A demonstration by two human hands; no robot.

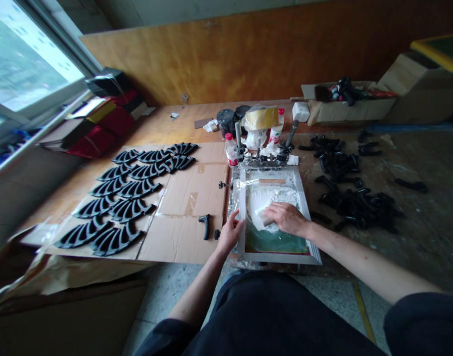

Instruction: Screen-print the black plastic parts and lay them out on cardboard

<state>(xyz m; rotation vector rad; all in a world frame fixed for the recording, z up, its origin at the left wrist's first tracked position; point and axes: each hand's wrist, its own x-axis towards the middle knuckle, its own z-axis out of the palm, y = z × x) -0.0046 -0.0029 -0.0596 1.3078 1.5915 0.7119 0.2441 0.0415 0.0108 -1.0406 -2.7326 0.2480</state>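
A screen printing frame [242,207] with a metal border lies flat in front of me. White paste [284,194] is smeared across the green mesh [278,242]. My right hand [289,218] is closed around a small pale piece [262,216] pressed on the mesh; whether it is a scraper or a wad cannot be made out. With its fingers curled, my left hand [230,230] grips the frame's left edge. Left of that hand, a black curved handle [205,226] rests on the cardboard [178,242], beside a small black knob [216,234].
Several rows of black curved parts [118,207] cover the cardboard's left side. More black parts [360,205] are piled right of the frame. Behind it stand clamp posts [291,133], red-capped bottles [231,149] and black tubs [225,122]. An open carton [350,113] sits at back right.
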